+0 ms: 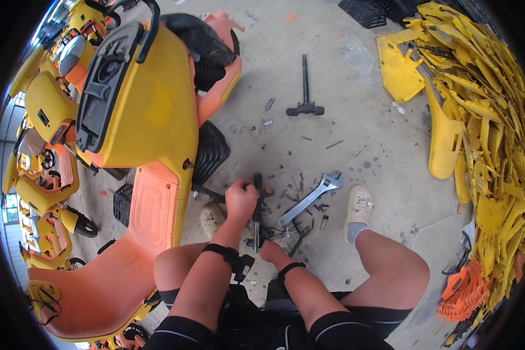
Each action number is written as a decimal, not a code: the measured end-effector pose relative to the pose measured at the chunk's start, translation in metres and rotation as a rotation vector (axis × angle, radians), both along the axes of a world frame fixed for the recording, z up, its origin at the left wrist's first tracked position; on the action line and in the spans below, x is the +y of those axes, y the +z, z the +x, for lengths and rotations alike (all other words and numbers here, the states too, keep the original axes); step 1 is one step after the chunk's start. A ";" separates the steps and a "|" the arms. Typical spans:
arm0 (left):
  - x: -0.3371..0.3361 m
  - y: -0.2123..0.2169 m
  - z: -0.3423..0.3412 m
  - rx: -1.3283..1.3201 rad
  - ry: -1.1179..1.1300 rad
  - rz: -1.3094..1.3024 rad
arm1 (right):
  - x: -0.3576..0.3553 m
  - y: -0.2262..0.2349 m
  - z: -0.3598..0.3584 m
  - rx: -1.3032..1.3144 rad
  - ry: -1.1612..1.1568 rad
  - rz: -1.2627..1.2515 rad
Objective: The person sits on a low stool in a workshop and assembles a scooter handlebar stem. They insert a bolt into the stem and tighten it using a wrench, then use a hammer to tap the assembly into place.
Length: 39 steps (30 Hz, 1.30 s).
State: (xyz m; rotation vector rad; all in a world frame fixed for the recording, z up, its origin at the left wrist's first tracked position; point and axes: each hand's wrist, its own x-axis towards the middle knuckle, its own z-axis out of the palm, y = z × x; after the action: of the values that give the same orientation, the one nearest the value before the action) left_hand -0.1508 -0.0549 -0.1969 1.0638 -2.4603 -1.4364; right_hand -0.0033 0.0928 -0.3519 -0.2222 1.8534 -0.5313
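My left hand is closed in a fist against a dark metal rod, which stands up between my knees and has a bright metal lower part. To its left, a dark bar runs from the hand toward the scooter. Close to the rod's lower end is my right hand; its fingers are mostly hidden, so its grip does not show. Just right of the hands, a large adjustable wrench lies on the floor. Beside the right hand is a smaller dark tool, among scattered bolts and small parts.
A yellow and orange scooter body stands close on my left, with more scooters behind it. On the floor ahead lies a black T-shaped steering stem. A tall pile of yellow plastic panels fills the right side, with an orange bundle at its near end.
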 end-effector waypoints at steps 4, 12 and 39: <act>-0.012 -0.012 -0.009 -0.034 -0.004 -0.074 | -0.028 -0.005 0.016 0.065 -0.239 0.194; -0.043 -0.009 -0.005 -0.088 0.030 0.065 | -0.084 -0.060 0.048 0.384 -0.464 0.404; -0.034 -0.024 -0.012 0.359 0.122 0.473 | 0.041 0.192 -0.067 -0.072 -0.070 0.002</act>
State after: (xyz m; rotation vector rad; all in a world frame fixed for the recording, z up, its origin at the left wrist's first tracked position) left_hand -0.1629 -0.0890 -0.2209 0.8975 -1.8273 -2.0166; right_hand -0.0701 0.1338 -0.1604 -0.1354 1.7969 -0.5782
